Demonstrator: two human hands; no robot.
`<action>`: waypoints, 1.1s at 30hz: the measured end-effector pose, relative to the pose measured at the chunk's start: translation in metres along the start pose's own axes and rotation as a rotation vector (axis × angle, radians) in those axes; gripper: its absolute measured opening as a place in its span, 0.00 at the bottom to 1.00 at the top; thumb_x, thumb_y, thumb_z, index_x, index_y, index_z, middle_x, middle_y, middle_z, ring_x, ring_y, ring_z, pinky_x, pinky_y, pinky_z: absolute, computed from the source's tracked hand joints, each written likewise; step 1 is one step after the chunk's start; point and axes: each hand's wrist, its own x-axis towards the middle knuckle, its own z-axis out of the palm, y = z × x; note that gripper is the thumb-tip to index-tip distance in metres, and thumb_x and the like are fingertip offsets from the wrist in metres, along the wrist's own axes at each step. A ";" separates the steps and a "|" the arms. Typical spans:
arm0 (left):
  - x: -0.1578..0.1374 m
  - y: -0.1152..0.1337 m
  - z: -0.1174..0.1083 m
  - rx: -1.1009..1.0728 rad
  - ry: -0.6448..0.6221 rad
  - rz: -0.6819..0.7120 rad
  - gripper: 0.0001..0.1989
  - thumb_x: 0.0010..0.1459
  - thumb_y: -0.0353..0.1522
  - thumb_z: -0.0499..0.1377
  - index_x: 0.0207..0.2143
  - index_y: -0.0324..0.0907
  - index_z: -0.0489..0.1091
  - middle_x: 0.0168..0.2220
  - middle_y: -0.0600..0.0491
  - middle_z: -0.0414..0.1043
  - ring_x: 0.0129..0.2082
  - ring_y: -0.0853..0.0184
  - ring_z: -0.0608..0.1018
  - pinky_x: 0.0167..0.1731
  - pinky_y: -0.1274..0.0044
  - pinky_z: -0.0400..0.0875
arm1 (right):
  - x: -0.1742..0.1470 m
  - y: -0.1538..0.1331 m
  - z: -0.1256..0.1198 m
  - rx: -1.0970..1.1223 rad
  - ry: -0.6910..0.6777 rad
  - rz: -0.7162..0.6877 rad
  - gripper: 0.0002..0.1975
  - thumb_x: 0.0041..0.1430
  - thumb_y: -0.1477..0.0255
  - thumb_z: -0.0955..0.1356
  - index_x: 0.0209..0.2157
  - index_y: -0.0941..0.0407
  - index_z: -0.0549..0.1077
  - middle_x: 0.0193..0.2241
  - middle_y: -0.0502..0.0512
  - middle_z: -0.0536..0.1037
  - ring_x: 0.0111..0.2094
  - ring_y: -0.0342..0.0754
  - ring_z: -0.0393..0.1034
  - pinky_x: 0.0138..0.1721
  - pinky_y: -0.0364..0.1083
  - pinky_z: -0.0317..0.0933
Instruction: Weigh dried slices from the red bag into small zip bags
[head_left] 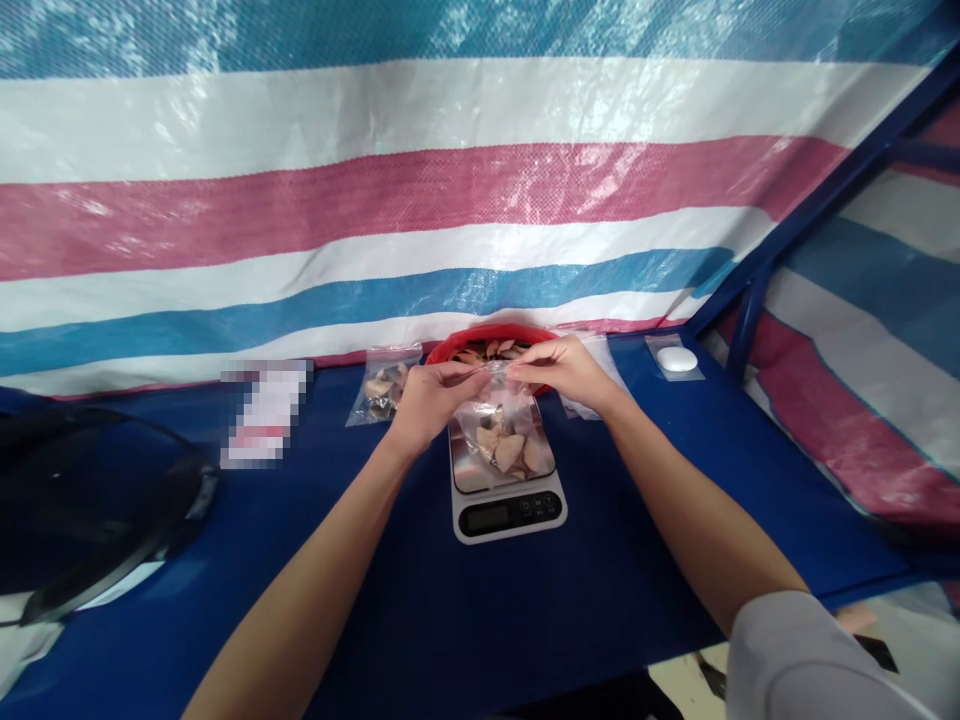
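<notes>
A clear plastic bag (501, 440) with pale dried slices in its lower part rests over the steel plate of a white digital kitchen scale (461, 515). My left hand (435, 400) pinches the bag's top edge from the left. From the right, my right hand (566, 370) pinches the same edge, a short gap from the left fingertips. Right behind my hands stands a red basket (495, 331) holding more of the slices. Another clear bag of slices (381, 388) lies to the left of my left hand. The scale's display looks dark, with no readable number.
Flat clear bags (600, 365) lie right of the basket. A white oval object (676, 359) sits on a small bag at the back right. A large black round object (97, 500) and a blurred-out card (270, 415) occupy the left. Striped sheeting (375, 200) hangs behind the blue table (450, 620).
</notes>
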 end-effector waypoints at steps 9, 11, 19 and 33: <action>0.001 -0.004 -0.005 0.061 -0.011 0.029 0.12 0.49 0.41 0.71 0.31 0.41 0.83 0.26 0.52 0.82 0.29 0.64 0.81 0.35 0.74 0.76 | -0.001 0.007 -0.011 -0.033 -0.080 0.003 0.16 0.52 0.58 0.77 0.36 0.56 0.85 0.28 0.53 0.83 0.27 0.45 0.75 0.30 0.44 0.72; 0.001 -0.004 -0.003 0.052 -0.022 0.020 0.12 0.49 0.41 0.72 0.30 0.41 0.83 0.27 0.51 0.82 0.29 0.64 0.81 0.35 0.74 0.76 | -0.001 0.008 -0.013 -0.053 -0.076 -0.015 0.16 0.52 0.58 0.77 0.35 0.56 0.85 0.27 0.53 0.82 0.26 0.45 0.75 0.30 0.44 0.72; -0.001 -0.004 0.002 0.032 -0.028 0.049 0.15 0.49 0.43 0.72 0.29 0.39 0.81 0.25 0.51 0.80 0.26 0.67 0.78 0.29 0.77 0.73 | -0.002 0.001 -0.007 -0.067 -0.096 -0.031 0.14 0.51 0.59 0.77 0.32 0.56 0.84 0.25 0.53 0.82 0.24 0.44 0.74 0.29 0.44 0.71; -0.002 -0.005 0.005 0.023 -0.065 0.011 0.14 0.49 0.42 0.72 0.31 0.41 0.83 0.29 0.51 0.81 0.28 0.66 0.78 0.32 0.75 0.73 | -0.002 0.001 -0.010 -0.241 -0.130 -0.112 0.14 0.55 0.60 0.75 0.29 0.58 0.83 0.24 0.52 0.81 0.26 0.46 0.75 0.29 0.43 0.68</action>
